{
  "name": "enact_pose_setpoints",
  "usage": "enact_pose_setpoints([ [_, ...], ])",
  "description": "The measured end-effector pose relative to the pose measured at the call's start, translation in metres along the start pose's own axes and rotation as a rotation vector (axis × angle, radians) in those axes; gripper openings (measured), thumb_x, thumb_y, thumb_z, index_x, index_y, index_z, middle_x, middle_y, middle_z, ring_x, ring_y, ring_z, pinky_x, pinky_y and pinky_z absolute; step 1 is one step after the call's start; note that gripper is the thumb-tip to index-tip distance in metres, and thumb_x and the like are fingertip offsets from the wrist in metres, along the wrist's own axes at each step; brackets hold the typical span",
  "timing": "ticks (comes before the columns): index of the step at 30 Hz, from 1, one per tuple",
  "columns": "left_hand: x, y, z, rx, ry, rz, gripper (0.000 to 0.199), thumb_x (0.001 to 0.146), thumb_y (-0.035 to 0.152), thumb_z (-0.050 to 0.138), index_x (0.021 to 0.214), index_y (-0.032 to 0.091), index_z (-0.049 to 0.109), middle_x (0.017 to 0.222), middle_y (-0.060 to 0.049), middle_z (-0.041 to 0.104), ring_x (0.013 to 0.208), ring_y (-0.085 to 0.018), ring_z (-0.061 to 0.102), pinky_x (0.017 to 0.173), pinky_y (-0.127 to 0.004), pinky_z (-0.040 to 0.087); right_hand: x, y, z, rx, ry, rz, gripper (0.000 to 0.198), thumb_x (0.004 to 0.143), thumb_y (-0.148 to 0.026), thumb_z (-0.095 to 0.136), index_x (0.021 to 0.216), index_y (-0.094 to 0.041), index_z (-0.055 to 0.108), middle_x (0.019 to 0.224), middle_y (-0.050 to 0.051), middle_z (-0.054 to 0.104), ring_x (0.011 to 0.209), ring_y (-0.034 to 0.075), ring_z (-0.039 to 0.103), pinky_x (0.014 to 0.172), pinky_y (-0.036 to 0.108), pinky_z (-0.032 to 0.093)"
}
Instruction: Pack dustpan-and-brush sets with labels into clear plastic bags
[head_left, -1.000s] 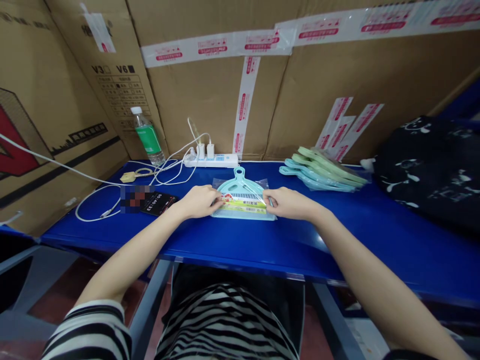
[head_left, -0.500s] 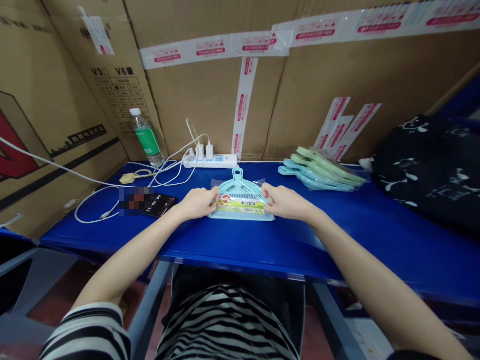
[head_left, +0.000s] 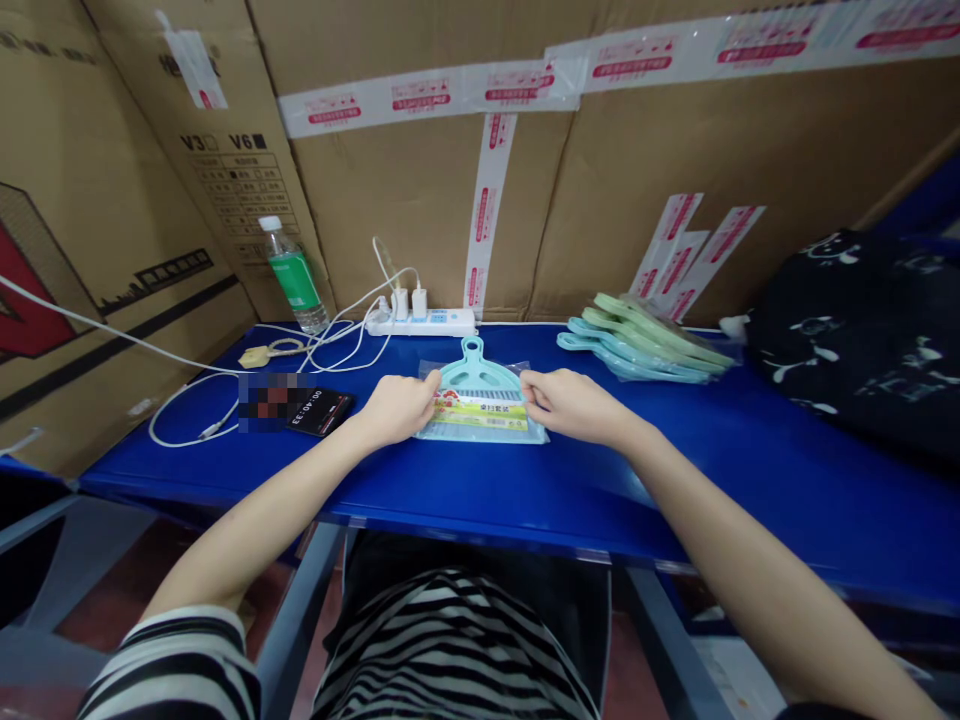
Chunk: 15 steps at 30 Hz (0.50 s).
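Note:
A light-blue dustpan and brush set (head_left: 480, 378) lies in a clear plastic bag on the blue table, its looped handle pointing away from me. A yellow-green and white printed label (head_left: 491, 408) crosses its middle. My left hand (head_left: 401, 407) is closed on the left side of the bag, thumb and fingers pinched together. On the opposite side my right hand (head_left: 566, 402) pinches the bag in the same way. The fingers cover both side edges of the set.
A pile of blue and green bagged dustpans (head_left: 649, 345) lies to the right, near a dark patterned bag (head_left: 862, 340). At the back left stand a water bottle (head_left: 294, 280), a white power strip (head_left: 442, 322) with cables, and a phone (head_left: 321, 412). Cardboard (head_left: 412, 190) walls the rear.
The label now reads upright and lies flatter, where its print looked upside down before. Both hands have shifted only slightly and keep their hold on the bag.

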<state>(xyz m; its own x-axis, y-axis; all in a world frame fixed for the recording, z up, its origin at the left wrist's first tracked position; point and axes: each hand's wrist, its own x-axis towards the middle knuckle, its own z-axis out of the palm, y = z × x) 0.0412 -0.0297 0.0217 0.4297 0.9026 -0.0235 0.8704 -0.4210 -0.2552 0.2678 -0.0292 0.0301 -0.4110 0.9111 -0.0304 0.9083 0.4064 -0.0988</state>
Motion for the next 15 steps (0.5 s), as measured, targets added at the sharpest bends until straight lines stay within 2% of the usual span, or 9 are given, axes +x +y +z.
enact_pose_setpoints([
  [2, -0.001, 0.003, 0.002, -0.021, 0.068, 0.08, 0.026, 0.095, 0.021, 0.038, 0.115, 0.015, 0.053, 0.088, -0.009, 0.071, 0.083, -0.025, 0.069, 0.071, -0.032, 0.049, 0.0, 0.0, 0.002, 0.042, 0.045, -0.115, 0.018, 0.083, -0.016, 0.047, 0.092, -0.019, 0.062, 0.064, -0.001, 0.059, 0.056, 0.014, 0.05, 0.055, 0.024, 0.029],
  [5, -0.003, 0.006, 0.007, -0.093, 0.1, 0.361, 0.028, 0.094, 0.018, 0.04, 0.115, 0.021, 0.058, 0.104, -0.006, 0.07, 0.092, -0.021, 0.067, 0.075, -0.029, 0.05, 0.001, 0.0, 0.01, 0.105, 0.065, -0.328, 0.026, 0.086, -0.019, 0.046, 0.102, -0.019, 0.067, 0.074, 0.002, 0.067, 0.065, 0.015, 0.057, 0.061, 0.024, 0.035],
  [7, -0.003, 0.006, 0.012, -0.134, 0.098, 0.5, 0.032, 0.093, 0.016, 0.043, 0.12, 0.024, 0.058, 0.115, -0.005, 0.067, 0.099, -0.019, 0.065, 0.078, -0.027, 0.05, 0.003, 0.001, 0.016, 0.113, 0.046, -0.409, 0.031, 0.086, -0.018, 0.046, 0.107, -0.02, 0.069, 0.087, 0.006, 0.071, 0.074, 0.017, 0.061, 0.066, 0.025, 0.038],
  [10, -0.002, 0.006, 0.016, -0.169, 0.108, 0.523, 0.04, 0.091, 0.014, 0.044, 0.127, 0.025, 0.055, 0.119, -0.005, 0.066, 0.1, -0.018, 0.065, 0.078, -0.026, 0.051, 0.005, 0.001, 0.02, 0.097, 0.017, -0.434, 0.038, 0.087, -0.016, 0.046, 0.116, -0.022, 0.069, 0.097, 0.007, 0.073, 0.078, 0.017, 0.063, 0.067, 0.026, 0.041],
  [15, -0.001, 0.006, 0.016, -0.148, 0.098, 0.493, 0.043, 0.091, 0.014, 0.042, 0.131, 0.024, 0.053, 0.114, -0.006, 0.068, 0.095, -0.019, 0.066, 0.079, -0.029, 0.053, 0.004, 0.003, 0.018, 0.097, 0.022, -0.429, 0.04, 0.085, -0.014, 0.046, 0.116, -0.024, 0.07, 0.087, 0.005, 0.073, 0.071, 0.016, 0.062, 0.065, 0.025, 0.04],
])
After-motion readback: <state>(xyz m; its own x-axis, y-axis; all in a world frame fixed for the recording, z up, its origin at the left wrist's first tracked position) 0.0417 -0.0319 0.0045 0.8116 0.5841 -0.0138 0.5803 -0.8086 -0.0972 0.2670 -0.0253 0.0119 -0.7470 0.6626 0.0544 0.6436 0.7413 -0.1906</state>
